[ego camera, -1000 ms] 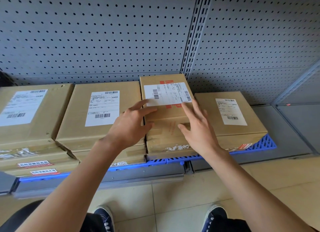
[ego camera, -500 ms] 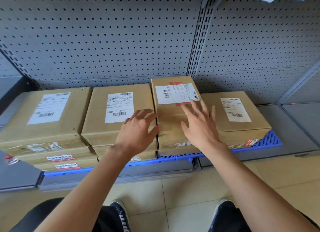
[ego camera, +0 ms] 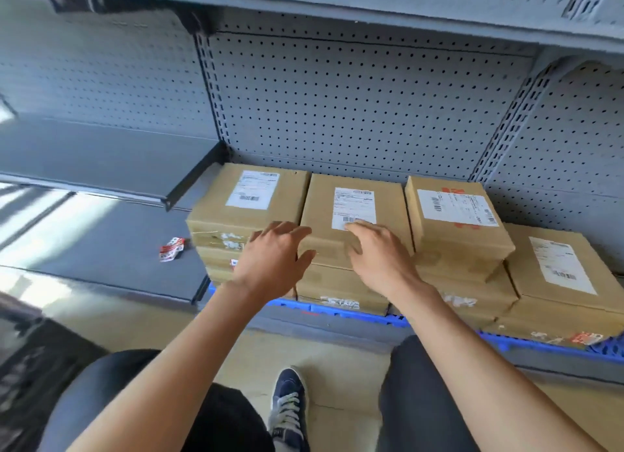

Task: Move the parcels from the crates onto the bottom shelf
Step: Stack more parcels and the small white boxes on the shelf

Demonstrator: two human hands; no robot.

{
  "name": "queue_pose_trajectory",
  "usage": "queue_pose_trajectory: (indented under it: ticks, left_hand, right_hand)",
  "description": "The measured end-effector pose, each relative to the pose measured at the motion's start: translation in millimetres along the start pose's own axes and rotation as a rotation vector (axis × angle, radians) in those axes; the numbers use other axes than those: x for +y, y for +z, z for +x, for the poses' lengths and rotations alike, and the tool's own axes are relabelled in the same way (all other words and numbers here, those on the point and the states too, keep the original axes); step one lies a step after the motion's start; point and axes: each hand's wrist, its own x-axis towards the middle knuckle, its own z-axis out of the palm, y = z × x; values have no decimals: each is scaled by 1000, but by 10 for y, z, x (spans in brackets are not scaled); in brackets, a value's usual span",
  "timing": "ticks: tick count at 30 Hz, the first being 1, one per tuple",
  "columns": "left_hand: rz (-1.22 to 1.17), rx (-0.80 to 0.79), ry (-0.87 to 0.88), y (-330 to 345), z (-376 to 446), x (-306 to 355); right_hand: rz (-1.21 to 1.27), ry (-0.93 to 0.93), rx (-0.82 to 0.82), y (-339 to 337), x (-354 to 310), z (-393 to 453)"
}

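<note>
Both hands are hovering with fingers spread and holding nothing: the left hand [ego camera: 275, 259] at the near left corner of a box [ego camera: 353, 222], the right hand [ego camera: 378, 255] over its top. That box is sitting stacked on the bottom shelf [ego camera: 337, 326], so placing seems finished; next is probably fetching another parcel.

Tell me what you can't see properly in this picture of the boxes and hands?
- Print on the white shipping labels: head view, too small to read.
- Front of the second brown cardboard parcel: partly covered by the left hand and right hand.
- Dark object at the lower left: blurred and cut off by the edge.
- Crumpled red and white scrap: too small to identify.
</note>
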Motion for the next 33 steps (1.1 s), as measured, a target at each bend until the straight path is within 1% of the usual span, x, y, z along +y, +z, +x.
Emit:
queue_pose_trajectory:
  ticks: [8,16,23,28,33]
  left_hand:
    - [120,85,-248,-649,-574,-641]
    - [186,139,-418,-1254,-1179,-1142]
    - [173,170,-607,-1530,-1977,-1741]
    - [138,217,-740,-1737,-2608,-2189]
    - [74,292,-867,-1890,-3273,-2614]
  right_hand:
    - [58,-306,-51,240,-1033,295]
    - [96,-499,-93,427,-1951,323]
    - [116,-649,-166,791,-2965,192]
    - [106,-744,-272,1112,-3716,-6]
    - [191,-816,-395,1454,-4397,-176]
